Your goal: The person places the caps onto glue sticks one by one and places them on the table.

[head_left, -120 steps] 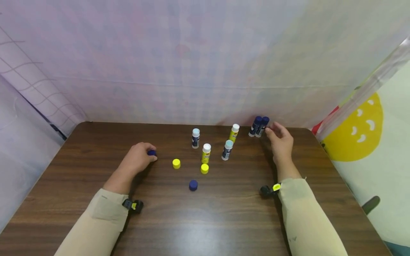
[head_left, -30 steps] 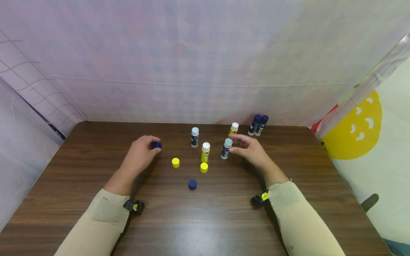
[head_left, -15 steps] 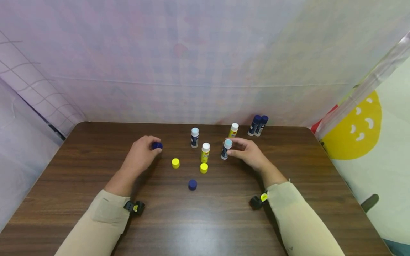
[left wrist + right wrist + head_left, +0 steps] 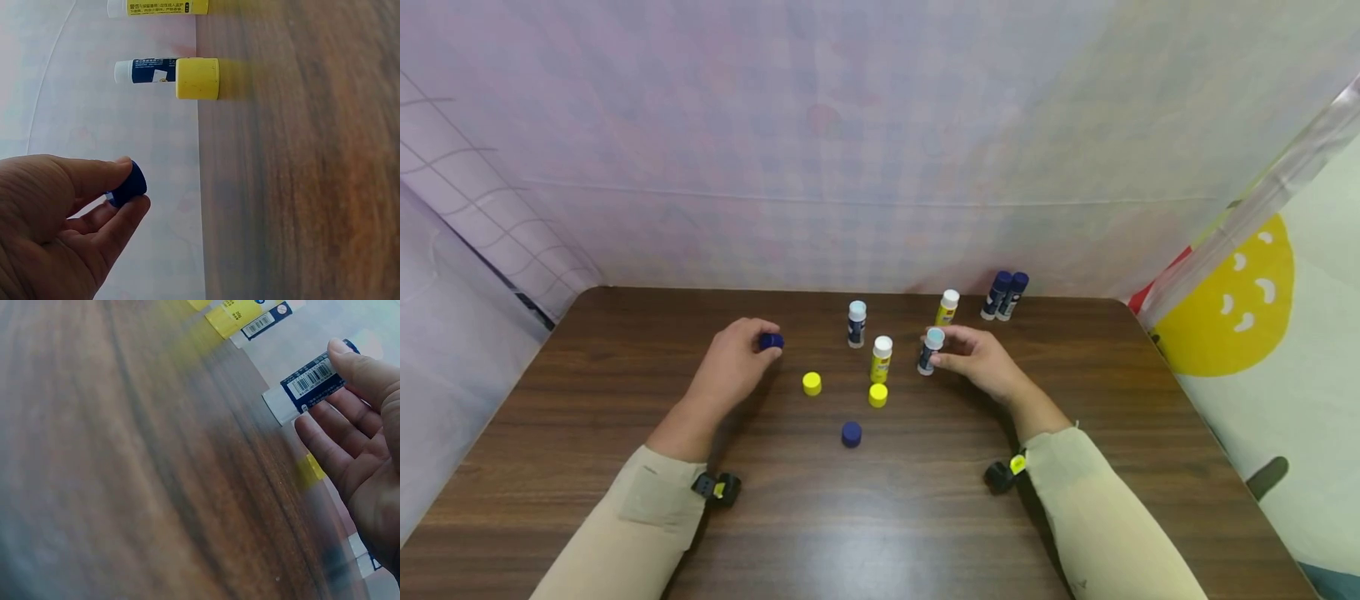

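Observation:
My left hand [image 4: 733, 358] pinches a navy glue stick cap [image 4: 132, 185] between thumb and fingers, just above the table. My right hand [image 4: 985, 362] holds an uncapped navy glue stick [image 4: 929, 353], thumb in front and fingers behind. That stick stands upright, its pale top showing; the right wrist view shows its barcode label [image 4: 311, 382]. Left of it stands an uncapped yellow glue stick [image 4: 881, 362], and behind it another yellow one [image 4: 948, 307]. A second uncapped navy glue stick [image 4: 857, 325] is farther left. Two yellow caps [image 4: 812, 384] and a navy cap [image 4: 852, 434] lie in front.
Two capped navy glue sticks [image 4: 998, 296] stand side by side at the back right of the brown wooden table [image 4: 880, 525]. A pale curtain [image 4: 820, 167] hangs along the table's back edge.
My right hand has come left from beside the capped navy glue sticks and closed round the uncapped navy one. My left hand has shifted slightly right and back, raising its cap.

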The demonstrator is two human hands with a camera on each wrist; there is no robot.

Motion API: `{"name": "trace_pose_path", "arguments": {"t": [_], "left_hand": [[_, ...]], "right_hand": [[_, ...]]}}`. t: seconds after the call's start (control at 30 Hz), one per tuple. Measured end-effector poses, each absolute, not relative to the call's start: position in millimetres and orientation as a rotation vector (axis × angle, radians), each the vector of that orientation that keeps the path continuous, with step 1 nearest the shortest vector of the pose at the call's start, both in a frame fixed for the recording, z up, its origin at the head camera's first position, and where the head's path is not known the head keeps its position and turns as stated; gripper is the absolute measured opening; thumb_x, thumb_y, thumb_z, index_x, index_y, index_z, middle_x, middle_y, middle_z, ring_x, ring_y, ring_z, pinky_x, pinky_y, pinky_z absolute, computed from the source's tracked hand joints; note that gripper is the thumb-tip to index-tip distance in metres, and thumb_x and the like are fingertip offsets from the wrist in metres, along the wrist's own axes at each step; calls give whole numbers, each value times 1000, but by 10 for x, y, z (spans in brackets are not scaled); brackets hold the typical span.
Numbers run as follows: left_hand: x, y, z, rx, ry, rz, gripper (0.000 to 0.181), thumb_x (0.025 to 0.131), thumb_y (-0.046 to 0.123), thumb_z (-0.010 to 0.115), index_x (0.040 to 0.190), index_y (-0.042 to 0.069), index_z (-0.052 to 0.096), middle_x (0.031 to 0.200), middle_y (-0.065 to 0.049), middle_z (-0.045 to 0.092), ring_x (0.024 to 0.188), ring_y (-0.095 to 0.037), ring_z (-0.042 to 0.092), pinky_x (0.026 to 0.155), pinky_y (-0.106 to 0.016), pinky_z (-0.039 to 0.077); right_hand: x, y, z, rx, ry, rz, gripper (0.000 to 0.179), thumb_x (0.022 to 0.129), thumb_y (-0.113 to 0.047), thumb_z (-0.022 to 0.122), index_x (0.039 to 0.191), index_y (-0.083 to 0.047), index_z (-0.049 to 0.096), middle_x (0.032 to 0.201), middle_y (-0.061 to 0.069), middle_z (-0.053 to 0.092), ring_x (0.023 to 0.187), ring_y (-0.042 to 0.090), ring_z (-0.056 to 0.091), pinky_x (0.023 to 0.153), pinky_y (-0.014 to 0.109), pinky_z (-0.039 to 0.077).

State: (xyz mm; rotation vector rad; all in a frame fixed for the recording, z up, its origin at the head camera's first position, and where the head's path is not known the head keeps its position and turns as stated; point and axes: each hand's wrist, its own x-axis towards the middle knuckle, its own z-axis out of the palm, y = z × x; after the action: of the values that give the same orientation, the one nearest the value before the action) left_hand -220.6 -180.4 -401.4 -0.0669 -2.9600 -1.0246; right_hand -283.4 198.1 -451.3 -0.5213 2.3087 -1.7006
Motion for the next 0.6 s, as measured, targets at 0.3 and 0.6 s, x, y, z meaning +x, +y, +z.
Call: {"name": "trace_pose_path", "arguments": {"t": [0.3, 0.6], "left_hand": [[-2193, -1790, -3992, -66, -2949, -1030, 38, 104, 15, 64, 140, 3, 61, 136, -23, 61, 120, -38, 63, 101, -54, 57], [-2186, -1778, -3989, -74, -2942, -1040, 37, 103, 15, 65, 138, 2, 62, 135, -23, 61, 120, -39, 63, 101, -54, 57]], "right_hand": [[-2843, 1983, -4533, -545, 2333, -1679, 41, 92, -3, 77, 131, 5, 66, 133, 25, 68, 106, 5, 70, 92, 19, 58], [-2845, 1983, -4539, -542, 2353, -1672, 40, 92, -4, 78, 129, 4, 67, 131, 25, 69, 105, 5, 70, 92, 19, 58]]}}
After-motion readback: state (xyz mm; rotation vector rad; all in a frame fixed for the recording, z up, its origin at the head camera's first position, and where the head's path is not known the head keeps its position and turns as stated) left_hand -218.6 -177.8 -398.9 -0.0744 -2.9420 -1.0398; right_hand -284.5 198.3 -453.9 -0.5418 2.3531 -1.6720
